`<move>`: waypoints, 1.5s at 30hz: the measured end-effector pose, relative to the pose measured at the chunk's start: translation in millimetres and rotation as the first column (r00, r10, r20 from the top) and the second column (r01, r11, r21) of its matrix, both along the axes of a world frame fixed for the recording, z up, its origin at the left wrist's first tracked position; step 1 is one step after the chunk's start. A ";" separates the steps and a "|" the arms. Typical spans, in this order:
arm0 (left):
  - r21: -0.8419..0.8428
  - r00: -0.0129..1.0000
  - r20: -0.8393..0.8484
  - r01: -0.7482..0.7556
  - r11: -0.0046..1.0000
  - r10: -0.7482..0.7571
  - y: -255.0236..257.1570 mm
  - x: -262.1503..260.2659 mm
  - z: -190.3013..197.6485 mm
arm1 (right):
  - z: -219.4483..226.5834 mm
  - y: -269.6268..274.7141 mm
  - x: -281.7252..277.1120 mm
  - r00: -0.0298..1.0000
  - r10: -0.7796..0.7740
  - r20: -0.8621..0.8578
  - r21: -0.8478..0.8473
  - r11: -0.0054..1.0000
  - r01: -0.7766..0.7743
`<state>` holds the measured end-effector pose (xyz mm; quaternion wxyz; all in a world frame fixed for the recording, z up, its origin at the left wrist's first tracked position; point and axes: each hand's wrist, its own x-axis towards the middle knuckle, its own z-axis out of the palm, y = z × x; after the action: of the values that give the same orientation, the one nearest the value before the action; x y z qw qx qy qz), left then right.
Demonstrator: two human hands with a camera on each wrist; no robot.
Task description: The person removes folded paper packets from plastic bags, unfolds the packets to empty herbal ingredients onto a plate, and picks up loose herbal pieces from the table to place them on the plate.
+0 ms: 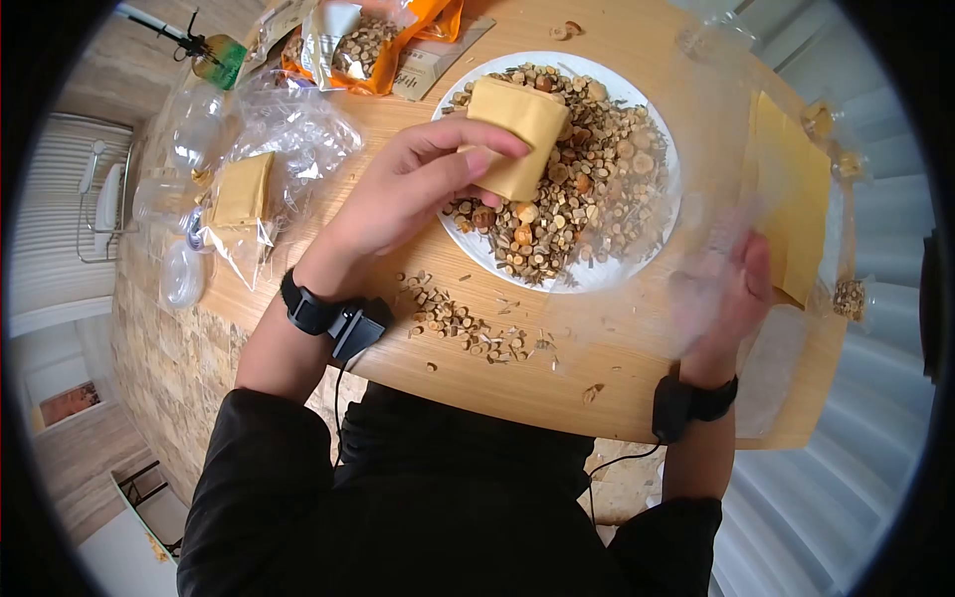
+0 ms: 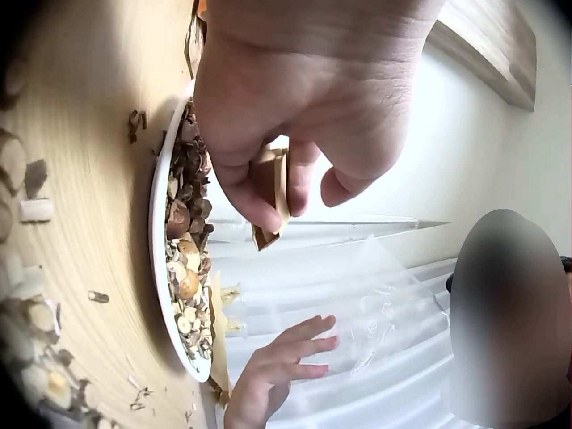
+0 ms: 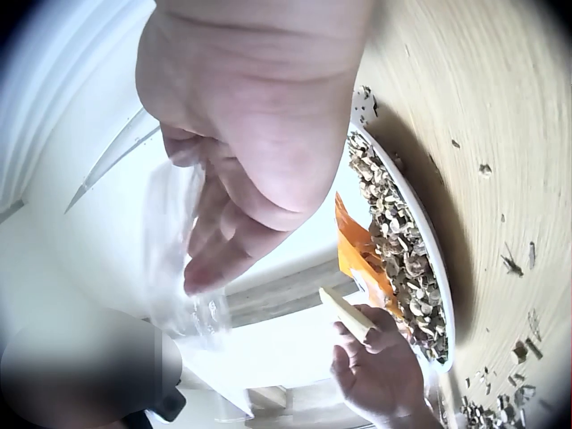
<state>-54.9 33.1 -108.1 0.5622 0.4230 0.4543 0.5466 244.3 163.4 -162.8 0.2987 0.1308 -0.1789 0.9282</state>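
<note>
In the head view my left hand pinches a folded stack of yellow-brown paper packets above a white plate heaped with dried sliced pieces. The left wrist view shows the packet between thumb and fingers. My right hand, to the right of the plate, is blurred, with a clear plastic bag at its fingers. In the right wrist view that bag hangs against the curled fingers of my right hand.
Clear plastic with another yellow packet lies at the left, beside clear containers. An orange bag stands behind. Loose pieces are scattered at the front edge. Yellow paper and small bags lie at the right.
</note>
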 end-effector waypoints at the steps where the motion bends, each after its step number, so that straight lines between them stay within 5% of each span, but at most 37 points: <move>1: 0.019 0.999 -0.034 0.033 0.999 -0.032 -1.4 2.2 1.9 | 5.6 -3.4 -3.9 1.000 0.000 0.001 -0.002 1.000 0.000; 3: 0.055 0.993 -0.081 0.089 0.995 -0.085 -1.1 4.2 3.9 | 24.8 -14.6 -18.8 0.965 -0.006 0.261 -0.006 1.000 0.008; 7: 0.157 0.990 0.050 0.121 0.980 -0.130 -0.9 7.3 -5.9 | 32.4 -22.3 -31.6 0.922 0.010 0.386 0.102 0.993 -0.053; 9: 0.220 0.984 -0.166 0.100 0.970 -0.063 1.1 6.2 -11.2 | 39.6 -29.5 -37.2 0.795 -0.121 0.595 0.208 0.978 -0.006; 12: 0.028 0.984 -0.178 -0.004 1.000 0.009 -2.2 4.9 -13.9 | 38.3 -29.1 -38.7 0.811 -0.073 0.580 0.192 0.980 -0.049; 18: -0.082 0.992 0.010 -0.128 0.988 0.129 -4.2 15.4 -1.4 | 34.8 -27.7 -35.2 0.811 -0.009 0.585 0.239 0.957 -0.162; 24: -0.013 0.987 -0.102 -0.128 0.992 0.126 -0.3 5.1 -11.7 | 46.3 -32.0 -38.1 0.714 -0.041 0.699 0.247 0.951 -0.187; 34: 0.040 0.982 0.026 -0.191 0.981 0.190 0.0 4.5 -9.6 | 44.7 -30.6 -35.8 0.668 -0.019 0.744 0.315 0.892 -0.325; 36: 0.026 0.943 0.243 -0.242 0.970 0.229 -4.5 7.1 -8.9 | 45.3 -33.1 -37.7 0.667 -0.081 0.741 0.320 0.915 -0.244; 40: 0.011 0.922 0.341 -0.201 0.980 0.186 -5.4 11.1 2.4 | 38.7 -27.0 -36.1 0.679 -0.118 0.725 0.290 0.946 -0.145; 42: 0.161 0.999 0.044 -0.026 0.987 0.019 -1.5 1.5 -9.4 | 35.8 -24.6 -36.6 0.730 -0.176 0.661 0.311 0.949 -0.052; 43: 0.021 0.995 -0.075 -0.063 0.998 0.065 -2.3 9.6 7.3 | 35.8 -23.5 -37.7 0.729 -0.178 0.661 0.311 0.949 -0.051; 45: 0.007 0.982 -0.176 -0.068 0.998 0.069 -1.2 8.2 -6.5 | 37.0 -23.1 -37.7 0.685 -0.307 0.661 0.378 0.924 0.049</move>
<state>-46.8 31.9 -114.6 0.5005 0.4540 0.5162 0.5262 206.6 140.4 -125.8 0.2705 -0.2066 -0.4447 0.8285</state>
